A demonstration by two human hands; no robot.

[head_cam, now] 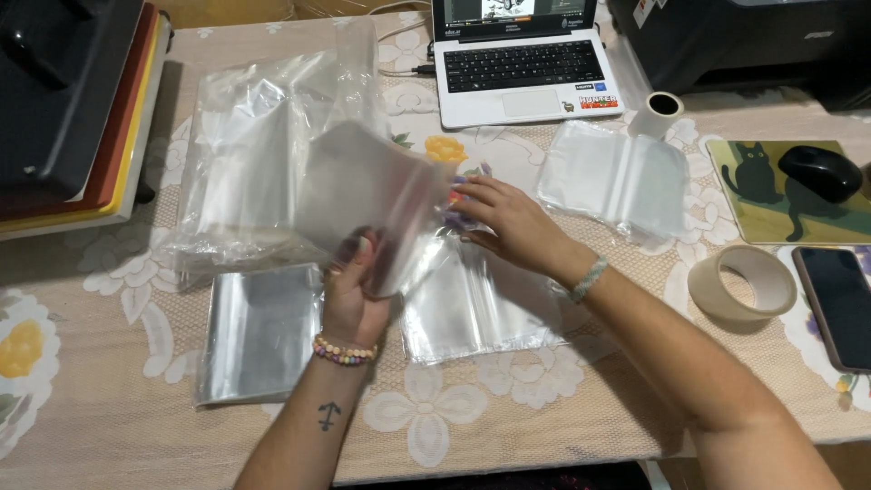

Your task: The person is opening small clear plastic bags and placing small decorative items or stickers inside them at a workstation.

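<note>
Nearest the camera, the left hand (349, 304) rose from a beaded wrist, its fingers (361, 247) closed on a clear plastic sleeve (372, 204) held up above the worktop (136, 426). Beside it the right hand (510, 222) touched the sleeve's edge, fingers spread. More flat sleeves (259, 331) lay beneath; a tape roll (742, 283) sat well to the right.

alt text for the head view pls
Two hands hold a clear plastic sleeve over a floral tablecloth: left hand grips it from below, right hand touches its edge. More sleeves, a laptop and tape roll lie around.
</note>
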